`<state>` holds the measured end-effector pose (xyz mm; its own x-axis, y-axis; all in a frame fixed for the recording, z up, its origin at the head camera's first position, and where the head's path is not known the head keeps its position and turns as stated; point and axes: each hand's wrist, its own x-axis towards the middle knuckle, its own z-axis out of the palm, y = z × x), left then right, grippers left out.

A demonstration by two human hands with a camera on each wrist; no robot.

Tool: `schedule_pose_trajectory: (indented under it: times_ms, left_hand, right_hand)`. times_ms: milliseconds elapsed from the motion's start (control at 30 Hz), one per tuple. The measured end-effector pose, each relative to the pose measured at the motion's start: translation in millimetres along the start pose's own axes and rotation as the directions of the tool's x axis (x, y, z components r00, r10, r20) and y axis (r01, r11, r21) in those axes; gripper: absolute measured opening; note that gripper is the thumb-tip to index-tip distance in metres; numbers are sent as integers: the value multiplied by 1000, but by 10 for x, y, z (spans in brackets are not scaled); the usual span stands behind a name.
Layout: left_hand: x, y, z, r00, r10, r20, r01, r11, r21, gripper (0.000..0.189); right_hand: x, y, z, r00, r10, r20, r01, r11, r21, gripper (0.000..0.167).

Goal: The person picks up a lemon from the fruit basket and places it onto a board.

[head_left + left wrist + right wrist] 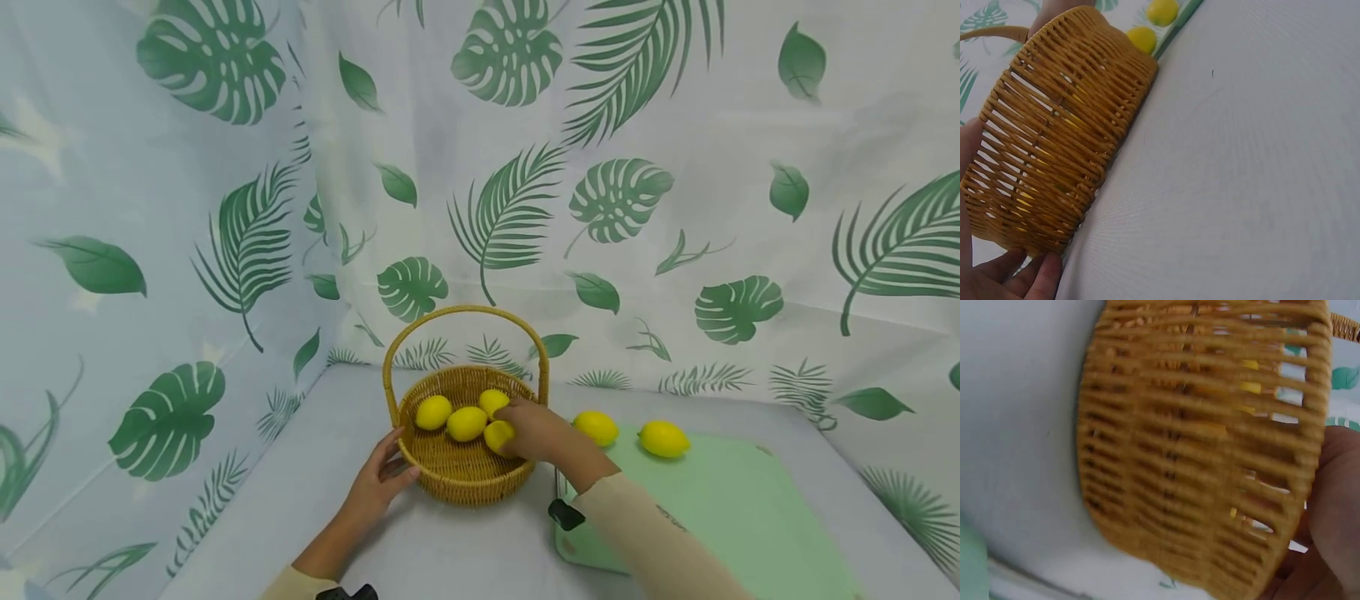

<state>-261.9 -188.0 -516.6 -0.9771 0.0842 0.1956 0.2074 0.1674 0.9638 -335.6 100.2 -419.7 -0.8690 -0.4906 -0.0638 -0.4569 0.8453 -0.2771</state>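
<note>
A round wicker basket (468, 492) with a tall arched handle stands on the white surface, and several yellow lemons (467, 424) lie inside it. My right hand (536, 429) reaches over the basket's right rim and holds a lemon (498, 436) at the right side of the interior. Its fingertips are mostly hidden, and in the right wrist view the wicker wall covers them. My left hand (375, 479) rests against the basket's outer left side, thumb and fingers spread along the weave. The left wrist view shows those fingers (1047, 275) touching the wicker low down.
Right of the basket lies a pale green board (720, 492). Two more lemons (663, 439) sit at its far left part, one close to the basket. Leaf-patterned white curtains (525, 208) stand behind and to the left of the white surface.
</note>
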Motion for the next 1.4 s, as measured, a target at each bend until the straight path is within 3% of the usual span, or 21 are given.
schedule_pose_trajectory:
  times_ms: [233, 467, 833, 1400]
  left_hand:
    - [-18, -20, -14, 1000, 2, -7, -2, 1000, 4, 72]
    - [-4, -7, -2, 1000, 5, 8, -5, 1000, -6, 72]
    - [-10, -8, 14, 1000, -3, 4, 3, 1000, -7, 74]
    - [2, 9, 3, 1000, -14, 4, 14, 1000, 12, 73]
  right_hand:
    - [94, -69, 77, 999, 30, 23, -29, 999, -39, 54]
    - [135, -46, 112, 1000, -3, -18, 1, 993, -117, 49]
    - [101, -64, 44, 1000, -27, 0, 27, 998, -57, 47]
    - [-183, -123, -212, 989, -149, -25, 148, 988, -42, 51]
